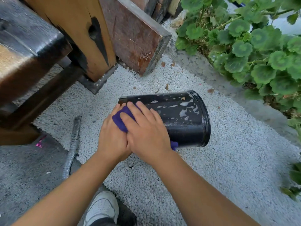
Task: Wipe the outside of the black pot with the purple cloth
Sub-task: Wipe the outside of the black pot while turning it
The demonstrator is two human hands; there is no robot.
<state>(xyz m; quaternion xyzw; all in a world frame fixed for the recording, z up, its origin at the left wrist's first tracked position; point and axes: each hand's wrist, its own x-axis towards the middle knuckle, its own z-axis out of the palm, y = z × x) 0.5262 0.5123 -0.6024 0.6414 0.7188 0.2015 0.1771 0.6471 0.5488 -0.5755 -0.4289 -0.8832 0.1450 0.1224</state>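
One black pot (182,115) lay on its side on white gravel (228,160), rim toward the leafy plant (254,51), base toward the wooden bench (32,54). One purple cloth (121,119) was spread over the pot's base end. Two hands pressed it: the left hand (112,136) and right hand (146,128) lay flat, fingers straight, overlapping. Beside the pot's base lay one grey hose (73,147); beyond it leaned one reddish slab (138,38). One white shoe (102,207) stood nearer the person. Open gravel lay past the pot's rim.
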